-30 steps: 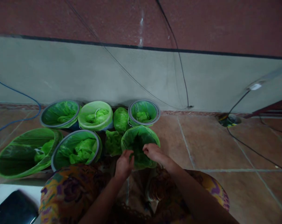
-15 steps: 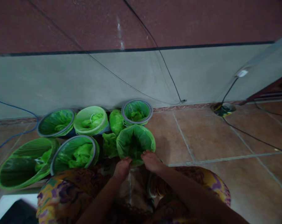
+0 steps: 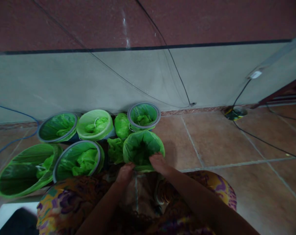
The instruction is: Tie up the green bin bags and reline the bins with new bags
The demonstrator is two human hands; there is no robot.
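A small bin (image 3: 129, 145) lined with a green plastic bag stands on the floor between my knees, its mouth facing up and towards me. My left hand (image 3: 125, 172) is closed on the liner's edge at the near left of the rim. At the near right, my right hand (image 3: 159, 162) has its fingers curled over the rim, gripping the same green bag. The liner is spread round the inside of the bin, and its bottom is dark. Left of this bin lies a crumpled green bag (image 3: 115, 150).
Several lined bins stand to the left and behind, among them a grey-rimmed bin (image 3: 157, 117) and a large oval bin (image 3: 6, 178). A bundled green bag (image 3: 122, 125) sits between bins. Black cable (image 3: 262, 142) crosses the tiles; blue cable (image 3: 14, 142) lies left.
My left hand has slid slightly left along the rim. My right hand has shifted up a little, with its fingers further over the bin's edge.
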